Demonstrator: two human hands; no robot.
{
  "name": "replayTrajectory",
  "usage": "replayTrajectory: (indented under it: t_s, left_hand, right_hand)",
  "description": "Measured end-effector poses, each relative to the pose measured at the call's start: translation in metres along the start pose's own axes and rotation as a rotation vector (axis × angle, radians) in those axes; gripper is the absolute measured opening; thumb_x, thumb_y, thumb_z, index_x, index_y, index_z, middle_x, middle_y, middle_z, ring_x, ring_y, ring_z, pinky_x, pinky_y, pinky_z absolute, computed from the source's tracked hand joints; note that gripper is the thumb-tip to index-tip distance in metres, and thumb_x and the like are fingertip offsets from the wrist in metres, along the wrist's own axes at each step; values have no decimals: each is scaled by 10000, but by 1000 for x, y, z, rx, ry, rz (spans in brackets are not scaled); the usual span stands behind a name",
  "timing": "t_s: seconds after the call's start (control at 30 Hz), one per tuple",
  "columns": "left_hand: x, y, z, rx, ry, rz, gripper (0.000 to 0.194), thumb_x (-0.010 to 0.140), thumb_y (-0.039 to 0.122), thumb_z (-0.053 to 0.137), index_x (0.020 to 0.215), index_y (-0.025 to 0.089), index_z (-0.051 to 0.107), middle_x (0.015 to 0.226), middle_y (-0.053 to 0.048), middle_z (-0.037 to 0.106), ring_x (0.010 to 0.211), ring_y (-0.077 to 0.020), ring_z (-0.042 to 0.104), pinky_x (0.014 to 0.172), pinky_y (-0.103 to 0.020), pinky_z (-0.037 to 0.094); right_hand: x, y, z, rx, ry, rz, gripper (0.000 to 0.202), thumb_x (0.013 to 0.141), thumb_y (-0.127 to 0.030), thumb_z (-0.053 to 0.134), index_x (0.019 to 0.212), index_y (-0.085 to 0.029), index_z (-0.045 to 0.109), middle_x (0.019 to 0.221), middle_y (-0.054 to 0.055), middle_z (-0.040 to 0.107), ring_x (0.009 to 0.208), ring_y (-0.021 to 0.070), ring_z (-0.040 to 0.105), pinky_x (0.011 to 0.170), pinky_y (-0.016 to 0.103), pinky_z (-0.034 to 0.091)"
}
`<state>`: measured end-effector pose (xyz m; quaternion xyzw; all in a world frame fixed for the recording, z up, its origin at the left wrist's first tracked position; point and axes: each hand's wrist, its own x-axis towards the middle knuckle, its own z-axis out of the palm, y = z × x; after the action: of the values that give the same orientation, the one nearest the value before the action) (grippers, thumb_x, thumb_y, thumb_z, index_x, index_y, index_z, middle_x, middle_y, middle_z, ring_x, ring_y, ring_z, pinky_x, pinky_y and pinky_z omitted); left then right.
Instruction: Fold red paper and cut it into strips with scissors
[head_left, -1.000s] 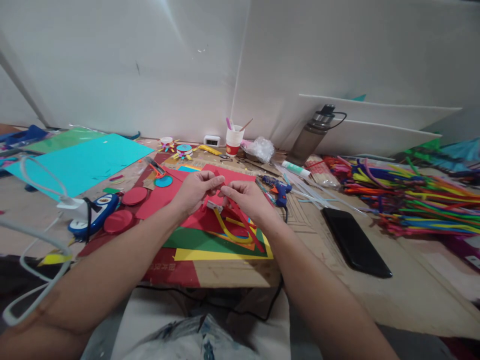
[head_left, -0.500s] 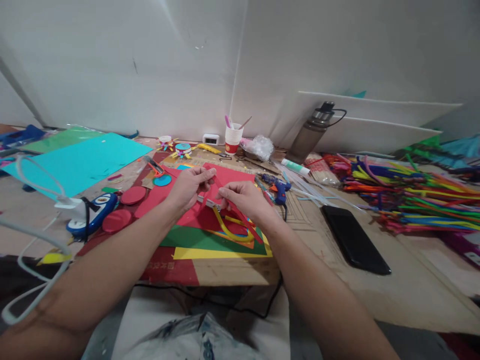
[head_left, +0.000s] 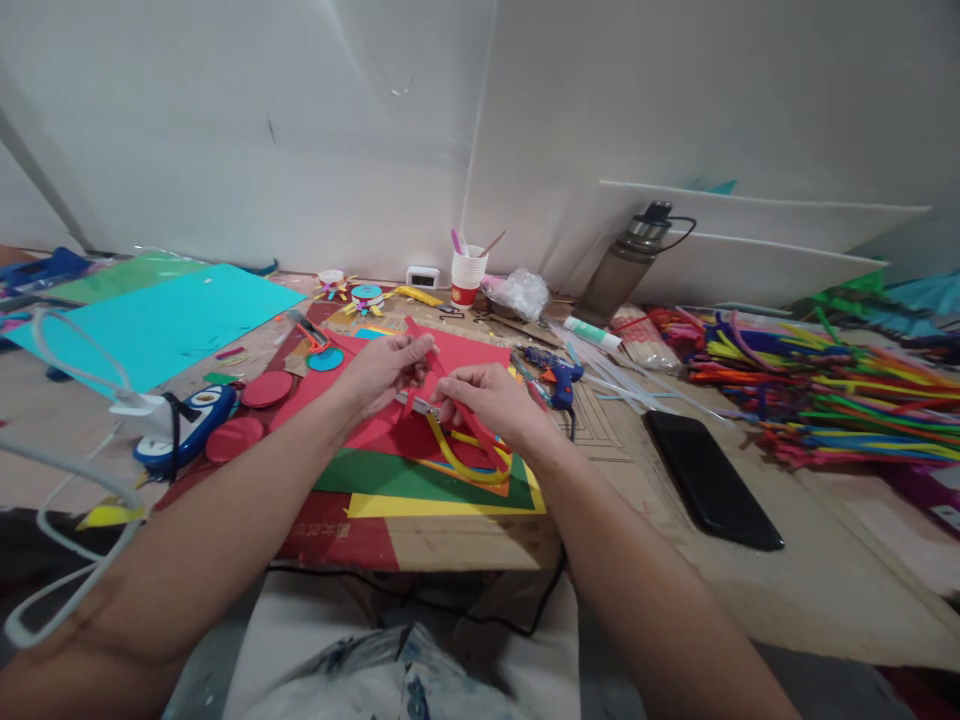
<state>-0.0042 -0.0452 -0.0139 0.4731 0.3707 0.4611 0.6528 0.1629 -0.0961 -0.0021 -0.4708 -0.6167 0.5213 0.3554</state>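
Over the middle of the stacked paper, a narrow red paper strip [head_left: 486, 438] runs slantwise through both hands. My left hand [head_left: 388, 370] pinches its upper part between thumb and fingertips. Close beside it, the fingers of my right hand [head_left: 486, 398] are closed on the lower part, and the strip's end slants down to the right. Beneath the right fingers show scissors with yellow handles [head_left: 472, 474] and a bit of grey blade; whether that hand also touches them I cannot tell. Red sheets [head_left: 480, 345] lie below, over a green sheet [head_left: 360, 475] and a yellow one [head_left: 442, 506].
Left are a turquoise sheet [head_left: 172, 320], red discs [head_left: 266, 390], a blue device [head_left: 187, 430] with a white cable, and orange-handled scissors [head_left: 311, 335]. Right are a blue glue gun [head_left: 561, 378], a black phone [head_left: 709, 480], a bottle [head_left: 622, 265] and bundled pipe cleaners [head_left: 847, 390].
Both hands stay almost in place on the red strip. The left hand has shifted very slightly to the right; otherwise the table looks the same.
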Motion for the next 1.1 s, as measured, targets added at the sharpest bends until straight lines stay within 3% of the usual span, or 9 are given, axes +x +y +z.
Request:
replayTrajectory:
  t_s: [0.13, 0.47, 0.83, 1.1]
  left_hand:
    - [-3, -5, 4, 86, -69, -28, 342, 585, 365, 850, 635, 110, 628, 548, -17, 593, 479, -88, 528, 473, -211, 403]
    - [-4, -5, 7, 131, 38, 60, 327, 618, 354, 829, 590, 117, 606, 509, -2, 562, 456, -75, 492, 457, -209, 357]
    - [-4, 4, 4, 67, 53, -27, 281, 594, 293, 828, 562, 107, 619, 509, -24, 589, 417, -65, 486, 418, -186, 349]
    - [1, 4, -4, 42, 71, -79, 313, 564, 299, 856, 579, 107, 609, 511, -16, 583, 410, -53, 483, 403, -165, 342]
  right_hand:
    - [1, 2, -1, 39, 11, -3, 220, 843, -218, 550, 679, -158, 684, 553, -2, 651, 497, 80, 564, 525, 185, 453]
    - [7, 10, 1, 17, 41, -33, 201, 857, -241, 561, 716, -162, 680, 595, 11, 673, 513, 86, 577, 532, 195, 479]
    - [5, 12, -2, 140, -108, 25, 245, 817, -345, 582, 692, -162, 687, 561, 5, 658, 498, 88, 575, 547, 202, 456]
    - [1, 6, -2, 156, -152, 61, 252, 818, -300, 550, 666, -151, 686, 541, 6, 655, 477, 84, 572, 535, 199, 441]
